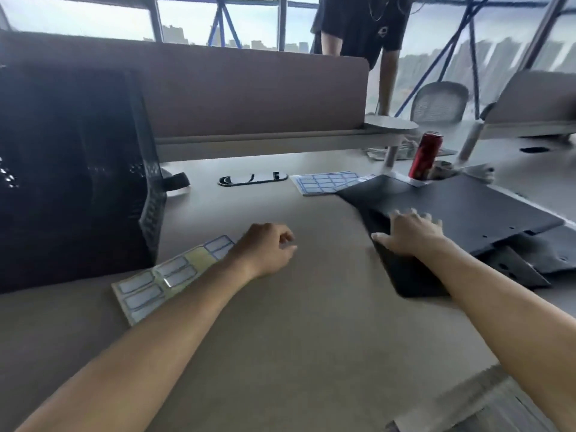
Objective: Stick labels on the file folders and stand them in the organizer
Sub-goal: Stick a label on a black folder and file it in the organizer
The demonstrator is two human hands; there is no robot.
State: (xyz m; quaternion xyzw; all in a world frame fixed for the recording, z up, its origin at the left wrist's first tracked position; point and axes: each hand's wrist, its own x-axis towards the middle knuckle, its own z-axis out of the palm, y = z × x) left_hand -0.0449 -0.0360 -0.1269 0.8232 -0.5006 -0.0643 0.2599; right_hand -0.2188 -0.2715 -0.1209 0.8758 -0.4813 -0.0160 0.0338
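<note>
While the right hand [411,235] lies flat on a black folder [405,275], its fingers [417,218] are straight and spread apart, and the thumb sits at the folder's left edge. This folder lies on the desk [311,353] at right of centre, one corner toward the viewer, with the right forearm crossing over it. It is partly tucked under a larger folder [467,207], which lies flat further back and to the right; more black folder pieces overlap at the far right.

The left hand [265,251] rests near the middle of the desk with its fingers curled in toward the palm. A pale patch shows at the fingertips, but whether a label is pinched there cannot be told.

A label sheet [149,285] of blue-bordered labels lies beside and partly beneath the left forearm; some of its places show only yellowish backing. A second label sheet [324,182] lies further back, its right corner under the larger folder.

A tall black mesh object [71,176] stands at the left edge of the desk, well apart from the folders; whether it is the organizer cannot be told.

A red can [425,155] stands upright just behind the larger folder. Behind the desk are a brown partition [249,95] and a standing person [364,26] in dark clothing.
</note>
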